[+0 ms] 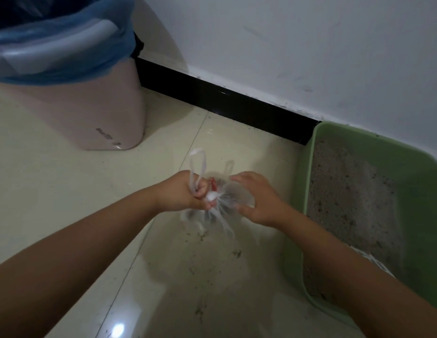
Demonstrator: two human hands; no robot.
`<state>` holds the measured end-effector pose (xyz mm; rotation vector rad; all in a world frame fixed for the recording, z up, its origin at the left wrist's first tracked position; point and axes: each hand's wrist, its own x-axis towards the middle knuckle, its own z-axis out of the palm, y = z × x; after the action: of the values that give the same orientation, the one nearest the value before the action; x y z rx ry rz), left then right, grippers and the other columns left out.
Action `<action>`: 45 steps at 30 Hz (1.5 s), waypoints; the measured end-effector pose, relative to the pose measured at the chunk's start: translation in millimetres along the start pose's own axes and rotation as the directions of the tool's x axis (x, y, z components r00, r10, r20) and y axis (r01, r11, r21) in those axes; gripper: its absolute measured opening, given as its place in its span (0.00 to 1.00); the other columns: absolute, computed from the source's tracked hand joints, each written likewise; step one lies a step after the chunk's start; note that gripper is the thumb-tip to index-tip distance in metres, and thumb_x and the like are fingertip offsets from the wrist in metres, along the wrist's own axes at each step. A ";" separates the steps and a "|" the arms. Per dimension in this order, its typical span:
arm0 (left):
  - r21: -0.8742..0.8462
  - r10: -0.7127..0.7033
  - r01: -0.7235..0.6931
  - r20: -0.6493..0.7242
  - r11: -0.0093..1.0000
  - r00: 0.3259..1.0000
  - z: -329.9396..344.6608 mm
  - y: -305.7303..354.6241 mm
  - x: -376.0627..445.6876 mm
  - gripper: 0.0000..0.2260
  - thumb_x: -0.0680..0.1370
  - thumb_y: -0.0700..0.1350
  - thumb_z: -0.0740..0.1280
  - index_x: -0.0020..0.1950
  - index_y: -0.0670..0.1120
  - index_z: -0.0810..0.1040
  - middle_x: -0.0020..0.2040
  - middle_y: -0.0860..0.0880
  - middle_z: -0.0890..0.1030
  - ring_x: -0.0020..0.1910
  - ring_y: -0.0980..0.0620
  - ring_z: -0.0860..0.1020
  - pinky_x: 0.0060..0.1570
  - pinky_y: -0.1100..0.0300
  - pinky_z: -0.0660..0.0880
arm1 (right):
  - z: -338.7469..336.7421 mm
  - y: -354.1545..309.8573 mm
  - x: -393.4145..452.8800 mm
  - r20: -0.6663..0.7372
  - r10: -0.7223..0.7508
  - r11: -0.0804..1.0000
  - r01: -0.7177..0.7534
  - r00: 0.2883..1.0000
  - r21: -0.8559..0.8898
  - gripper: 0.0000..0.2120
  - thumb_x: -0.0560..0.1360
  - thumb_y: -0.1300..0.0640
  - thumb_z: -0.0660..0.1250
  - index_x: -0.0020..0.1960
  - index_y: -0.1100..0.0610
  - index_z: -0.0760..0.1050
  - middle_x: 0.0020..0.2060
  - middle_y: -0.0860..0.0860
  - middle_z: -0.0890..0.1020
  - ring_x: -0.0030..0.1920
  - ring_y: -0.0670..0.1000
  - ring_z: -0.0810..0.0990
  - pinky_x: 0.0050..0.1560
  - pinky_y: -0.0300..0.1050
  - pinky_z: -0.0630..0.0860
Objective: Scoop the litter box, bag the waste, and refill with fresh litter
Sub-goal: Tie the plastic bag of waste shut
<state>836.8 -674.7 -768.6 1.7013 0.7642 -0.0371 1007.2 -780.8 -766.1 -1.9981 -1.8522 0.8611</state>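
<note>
Two bare forearms reached out from the bottom of the view over a pale tiled floor (66, 196). The left hand (185, 193) was curled into a fist around the gathered neck of a thin clear plastic bag (227, 198), with one white handle loop (197, 164) standing up out of the fist. The right hand (259, 198) lay against the other side of the bag, thumb underneath and fingers bent over the top, holding its bulge; the bag was blurred, so what lay inside could not be made out. Both hands held the bag above the floor, between a bin and a litter box.

The green litter box (307, 191) sat at the right against the wall (285, 45), with grey litter (346, 191) spread across its bottom. The pink bin (90, 113), lined with a blue bag (85, 67), stood at the upper left, well apart from the box. Small dark crumbs (202, 235) were scattered on the tiles below the hands. A black skirting board (224, 98) ran along the foot of the wall.
</note>
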 end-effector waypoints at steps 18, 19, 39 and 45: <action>-0.269 -0.272 0.209 -0.222 0.940 0.937 14.0 -5.2 16.7 0.13 0.75 0.28 0.56 0.38 0.45 0.70 0.34 0.46 0.73 0.34 0.49 0.71 0.30 0.64 0.68 | 41.9 -5.2 -3.1 -0.076 -0.009 1.000 0.011 0.997 0.027 0.21 0.68 0.55 0.53 0.45 0.69 0.78 0.43 0.66 0.80 0.45 0.60 0.78 0.41 0.42 0.65; -0.405 -0.296 0.207 -0.169 0.890 0.940 12.8 -4.2 15.0 0.15 0.74 0.26 0.54 0.36 0.44 0.70 0.31 0.46 0.73 0.31 0.51 0.70 0.28 0.65 0.66 | 42.6 -3.6 -4.8 -0.066 0.003 1.000 -0.001 0.998 0.026 0.21 0.68 0.55 0.52 0.44 0.69 0.78 0.44 0.66 0.80 0.45 0.60 0.78 0.41 0.43 0.65; -0.308 -0.153 0.049 -0.325 0.950 0.933 11.8 -33.1 -6.0 0.13 0.70 0.26 0.68 0.32 0.43 0.74 0.28 0.50 0.76 0.23 0.65 0.74 0.25 0.73 0.71 | 32.5 2.1 -1.6 0.100 0.061 0.998 -0.064 0.993 0.025 0.12 0.78 0.59 0.61 0.43 0.66 0.79 0.36 0.56 0.80 0.37 0.51 0.74 0.34 0.39 0.62; -0.362 -0.159 0.032 -0.328 0.932 0.931 18.2 -42.1 -4.1 0.15 0.70 0.23 0.66 0.31 0.42 0.74 0.22 0.56 0.77 0.23 0.64 0.74 0.28 0.71 0.73 | 19.3 -17.1 34.0 0.058 0.049 0.999 -0.048 0.997 -0.007 0.20 0.77 0.63 0.59 0.69 0.57 0.68 0.59 0.58 0.77 0.57 0.56 0.75 0.53 0.38 0.65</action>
<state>819.2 -689.6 -808.5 1.3385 1.0545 0.3295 982.0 -749.0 -779.2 -2.0505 -1.8459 0.9377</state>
